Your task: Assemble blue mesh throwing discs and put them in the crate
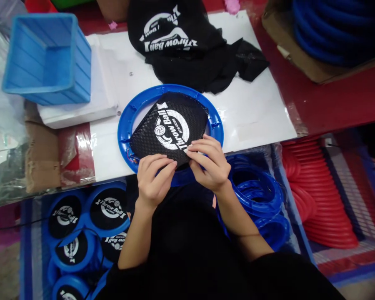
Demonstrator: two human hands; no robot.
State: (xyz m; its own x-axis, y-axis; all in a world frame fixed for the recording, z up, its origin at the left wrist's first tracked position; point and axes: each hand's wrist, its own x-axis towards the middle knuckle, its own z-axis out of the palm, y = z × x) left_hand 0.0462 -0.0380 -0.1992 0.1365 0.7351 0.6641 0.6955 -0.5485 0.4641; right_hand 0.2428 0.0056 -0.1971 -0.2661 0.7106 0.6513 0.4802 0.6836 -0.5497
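A blue plastic ring (124, 125) lies at the front edge of the white work surface. Across its opening rests a black mesh fabric disc (146, 137) with a white "Throw Ball" print, bunched so that gaps show at the ring's left and upper sides. My left hand (154, 177) pinches the fabric's near edge, thumb against fingers. On the near right edge, my right hand (209, 162) has its fingers closed on the same fabric. The near part of the ring is partly covered by my hands and the cloth.
Printed black fabric pieces (190, 58) lie piled behind the ring. A blue bin (81, 62) stands at the left on white material. Below the edge, a crate holds finished blue discs (108, 208); bare blue rings (256, 187) and red rings (325, 200) fill crates at the right.
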